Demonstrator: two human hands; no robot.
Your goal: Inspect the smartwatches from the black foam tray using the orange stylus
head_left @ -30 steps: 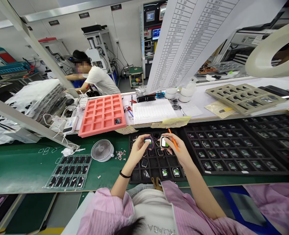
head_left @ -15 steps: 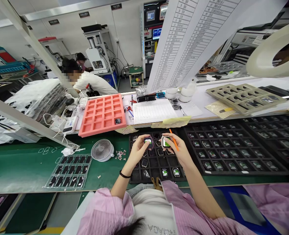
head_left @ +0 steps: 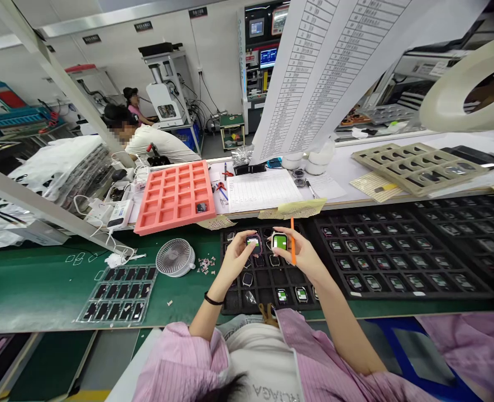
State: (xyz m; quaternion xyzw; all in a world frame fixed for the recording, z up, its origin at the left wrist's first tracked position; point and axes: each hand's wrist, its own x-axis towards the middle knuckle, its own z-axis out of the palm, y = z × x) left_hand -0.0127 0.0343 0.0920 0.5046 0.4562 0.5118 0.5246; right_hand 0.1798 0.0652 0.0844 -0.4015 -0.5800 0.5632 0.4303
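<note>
My left hand (head_left: 237, 255) is closed on a dark-framed smartwatch (head_left: 253, 244) with a lit green and white screen, the thumb lying on its face. In my right hand (head_left: 304, 251) is a light-framed smartwatch (head_left: 279, 241), its screen mostly green. An orange stick-like tool (head_left: 293, 241) is also tucked in the fingers of that hand, standing nearly upright. Both hands are above a black foam tray (head_left: 261, 277) with square pockets. Some pockets hold watch bodies, among them a lit smartwatch (head_left: 301, 294) in the front row.
More black trays (head_left: 380, 254) of watches lie to the right. Left of my hands are a small fan (head_left: 175, 257), scattered small parts (head_left: 206, 265) and a clear tray (head_left: 119, 294) of black parts. A pink tray (head_left: 175, 196) rests on the shelf; printed sheets (head_left: 313, 72) hang above. Two people sit beyond.
My right hand has turned its watch and shifted it slightly left, so the screen shows more fully. The orange tool has swung from slanted to nearly upright. My left hand has stayed put.
</note>
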